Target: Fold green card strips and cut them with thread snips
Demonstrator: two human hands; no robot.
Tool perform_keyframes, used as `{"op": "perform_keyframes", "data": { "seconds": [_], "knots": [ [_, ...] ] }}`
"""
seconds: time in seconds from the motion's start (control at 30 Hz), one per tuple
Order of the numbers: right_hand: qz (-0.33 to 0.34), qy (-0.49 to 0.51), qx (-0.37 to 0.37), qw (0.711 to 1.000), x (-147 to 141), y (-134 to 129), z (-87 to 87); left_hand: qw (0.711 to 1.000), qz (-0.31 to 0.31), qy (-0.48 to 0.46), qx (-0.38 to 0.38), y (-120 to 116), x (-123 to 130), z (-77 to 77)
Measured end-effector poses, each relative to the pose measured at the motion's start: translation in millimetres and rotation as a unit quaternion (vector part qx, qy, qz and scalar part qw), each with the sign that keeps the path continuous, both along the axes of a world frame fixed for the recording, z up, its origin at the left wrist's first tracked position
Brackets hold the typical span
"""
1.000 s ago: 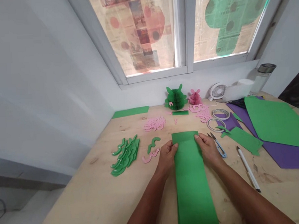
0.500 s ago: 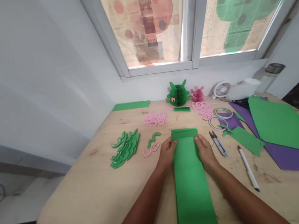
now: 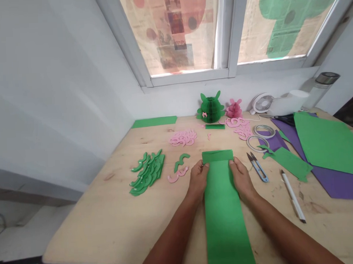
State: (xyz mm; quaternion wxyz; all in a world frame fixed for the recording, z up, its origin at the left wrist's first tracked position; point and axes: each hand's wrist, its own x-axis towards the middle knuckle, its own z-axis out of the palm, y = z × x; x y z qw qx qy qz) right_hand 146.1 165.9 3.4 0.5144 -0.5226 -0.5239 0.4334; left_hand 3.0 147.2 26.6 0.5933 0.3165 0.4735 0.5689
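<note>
A long green paper strip (image 3: 223, 208) runs from the table's front edge toward the middle, its far end folded over into a narrow flap (image 3: 217, 156). My left hand (image 3: 198, 178) pinches the strip's left edge just at the fold, thumb on top. Opposite it, my right hand (image 3: 241, 176) grips the right edge the same way. Left of my left hand lie a wavy pink paper piece (image 3: 178, 175) and a wavy green one (image 3: 181, 161). Blue-handled thread snips (image 3: 257, 168) and a white pen (image 3: 292, 197) rest to the right of my right hand.
A pile of green cutouts (image 3: 148, 173) and pink cutouts (image 3: 182, 138) lie leftward. At the back stand a green paper figure (image 3: 211, 109), a pink one (image 3: 233, 109), a fan (image 3: 262, 103) and a bottle (image 3: 323, 89). Tape rolls (image 3: 257, 143) and green sheets (image 3: 331, 143) are at right.
Both hands keep their hold at the fold, almost unmoved. The strip's near part has shifted slightly left, and the camera view has tilted a little.
</note>
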Motion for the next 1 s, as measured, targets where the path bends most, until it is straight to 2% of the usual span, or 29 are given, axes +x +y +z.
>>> {"op": "perform_keyframes", "data": {
  "seconds": [0.67, 1.0],
  "knots": [
    [0.053, -0.049, 0.058, 0.996, -1, -9, 13.4, 0.997, -0.013, -0.055, -0.056, -2, -9, 6.6],
    [0.064, -0.004, -0.001, 0.998, -2, -8, 16.1, 0.997, -0.001, -0.045, -0.059, -1, -13, 6.0]
  ]
}}
